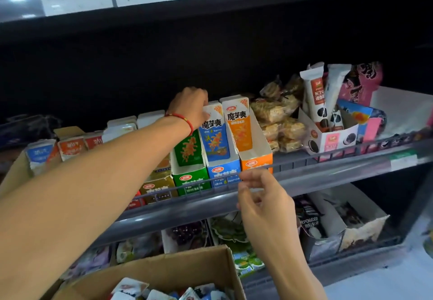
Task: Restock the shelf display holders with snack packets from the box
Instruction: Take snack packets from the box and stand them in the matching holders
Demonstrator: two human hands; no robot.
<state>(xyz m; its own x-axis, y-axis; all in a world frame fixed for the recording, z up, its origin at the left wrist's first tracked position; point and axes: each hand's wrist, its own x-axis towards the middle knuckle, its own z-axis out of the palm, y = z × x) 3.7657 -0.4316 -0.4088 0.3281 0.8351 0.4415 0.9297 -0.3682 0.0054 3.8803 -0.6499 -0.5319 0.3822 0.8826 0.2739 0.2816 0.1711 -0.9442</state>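
Left grip (192,105) curled over blue holder (218,140) top; right grip (262,196) loose, empty; holder upright, orange-branch print.

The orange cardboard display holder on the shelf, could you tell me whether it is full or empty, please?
Empty: the orange cardboard display holder shows only its bare white inside, no packets.
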